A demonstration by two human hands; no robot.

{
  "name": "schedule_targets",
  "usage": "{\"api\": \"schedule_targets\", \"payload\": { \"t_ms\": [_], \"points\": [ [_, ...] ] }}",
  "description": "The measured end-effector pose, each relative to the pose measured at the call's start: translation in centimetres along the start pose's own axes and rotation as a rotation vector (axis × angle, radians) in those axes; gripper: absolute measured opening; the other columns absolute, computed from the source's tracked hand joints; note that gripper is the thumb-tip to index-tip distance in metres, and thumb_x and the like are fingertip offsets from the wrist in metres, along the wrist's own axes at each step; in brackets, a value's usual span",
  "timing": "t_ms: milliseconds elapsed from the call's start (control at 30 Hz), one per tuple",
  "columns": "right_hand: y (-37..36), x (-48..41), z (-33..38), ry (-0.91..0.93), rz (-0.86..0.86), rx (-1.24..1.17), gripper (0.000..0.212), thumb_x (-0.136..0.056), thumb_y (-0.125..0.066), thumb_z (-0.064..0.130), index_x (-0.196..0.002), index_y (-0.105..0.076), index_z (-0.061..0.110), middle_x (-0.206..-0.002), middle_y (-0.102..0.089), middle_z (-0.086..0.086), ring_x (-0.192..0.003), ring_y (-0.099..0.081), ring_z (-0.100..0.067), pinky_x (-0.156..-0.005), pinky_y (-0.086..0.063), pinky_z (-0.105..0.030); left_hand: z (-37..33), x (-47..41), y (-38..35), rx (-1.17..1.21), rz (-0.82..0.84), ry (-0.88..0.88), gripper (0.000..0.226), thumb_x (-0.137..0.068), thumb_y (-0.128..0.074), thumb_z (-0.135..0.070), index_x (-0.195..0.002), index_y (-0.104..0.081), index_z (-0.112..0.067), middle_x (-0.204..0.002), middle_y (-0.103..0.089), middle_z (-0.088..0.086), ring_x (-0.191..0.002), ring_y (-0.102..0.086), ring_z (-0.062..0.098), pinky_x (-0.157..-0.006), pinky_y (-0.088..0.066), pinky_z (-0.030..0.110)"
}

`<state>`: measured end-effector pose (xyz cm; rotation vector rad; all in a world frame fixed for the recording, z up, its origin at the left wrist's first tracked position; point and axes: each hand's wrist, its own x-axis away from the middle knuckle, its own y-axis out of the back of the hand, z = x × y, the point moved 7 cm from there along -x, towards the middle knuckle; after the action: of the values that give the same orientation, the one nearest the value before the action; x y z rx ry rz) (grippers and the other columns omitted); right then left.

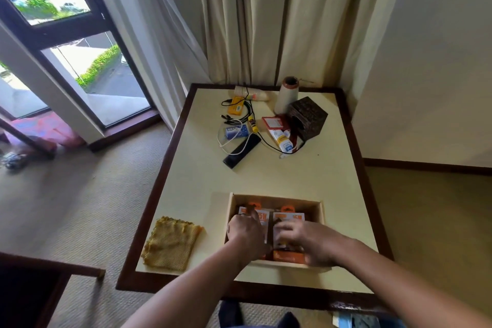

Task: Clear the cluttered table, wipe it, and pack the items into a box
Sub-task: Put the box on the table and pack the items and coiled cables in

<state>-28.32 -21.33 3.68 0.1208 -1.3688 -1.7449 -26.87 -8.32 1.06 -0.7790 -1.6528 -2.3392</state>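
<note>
Packing was the step in hand: both hands were in the box (277, 198) at the table's (292, 176) 6 o'clock edge. The right hand (306, 238) lay with fairly straight fingers on the right orange packet (288, 217), while the left hand (246, 230) covered the left packet (262, 217), its grip too blurred to tell. The next move probably called for a reach toward 12 o'clock for the remote (242, 151) and cables (249, 112); the yellow cloth (171, 243) waited at 8 o'clock.

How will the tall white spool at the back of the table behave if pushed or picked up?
Likely tippy: the white spool stands upright, tall for its base. Once down, its round body would probably roll, though the dark box beside it may block one side. Its surface looks matte, so a grip probably won't slip.
</note>
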Motion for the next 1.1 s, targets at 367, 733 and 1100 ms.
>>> {"api": "schedule_targets", "payload": {
  "t_ms": [367,733,1100],
  "points": [
    [-3.9,-0.7,-3.7,-0.847,-0.290,-0.594,0.069,-0.092,-0.064,0.031,-0.147,-0.029,0.009,-0.142,-0.049,-0.015,-0.126,-0.056,-0.035,-0.099,-0.051,-0.039,0.5,-1.4,-1.3,-0.242,-0.106,-0.227,0.093,-0.090,-0.058,-0.067,-0.161,-0.027,-0.015,-0.156,-0.039,0.013,-0.140,-0.032,0.037,-0.117,-0.023,0.057],
    [-3.6,-0.4,-3.9,-0.801,-0.558,-0.751,0.039,-0.085,-0.080,0.021,-0.119,-0.063,0.015,-0.120,-0.069,-0.004,-0.108,-0.066,-0.022,-0.078,-0.047,-0.022,2.4,-1.7,-1.3,0.028,-0.110,-0.327,0.102,-0.085,-0.067,-0.062,-0.163,-0.023,-0.013,-0.161,-0.034,0.011,-0.152,-0.026,0.032,-0.114,0.016,0.077],
    [-3.3,-1.2,-3.8,-0.776,-0.484,-0.606,0.053,-0.086,-0.075,0.027,-0.130,-0.051,0.011,-0.131,-0.056,-0.009,-0.120,-0.060,-0.030,-0.096,-0.052,-0.034,2.4,-2.2,-0.2,0.147,-0.047,-0.295,0.080,-0.085,-0.077,-0.041,-0.152,-0.041,-0.019,-0.148,-0.050,0.005,-0.145,-0.039,0.031,-0.113,0.009,0.081]
  ]
}}
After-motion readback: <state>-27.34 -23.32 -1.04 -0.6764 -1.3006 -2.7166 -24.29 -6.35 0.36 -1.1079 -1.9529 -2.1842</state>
